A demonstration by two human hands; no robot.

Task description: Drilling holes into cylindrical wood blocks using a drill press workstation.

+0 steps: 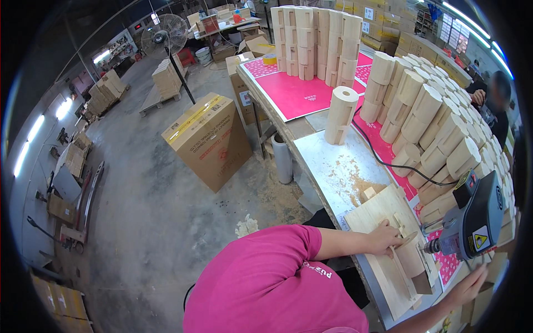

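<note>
My left hand (384, 238) is closed on the near end of a pale wooden cylinder (410, 258). That cylinder lies in a wooden jig (383, 277) on the bench, and part of it is hidden by my fingers and the jig's boards. Just right of it is the metal chuck (432, 246) of a dark blue drill press (476, 216), which has a yellow warning label. At the lower right, my right hand (469, 286) is at the drill press lever (468, 266), its fingers bent round the end and partly hidden.
Another wooden cylinder (341, 115) stands on the metal bench top (322, 152) near sawdust (350, 177). Many cylinders (438, 116) are stacked behind a black cable (383, 162). More stacked columns (316, 44) stand on a pink sheet (300, 91). A carton (211, 141) sits on the floor; a person (494, 105) is at far right.
</note>
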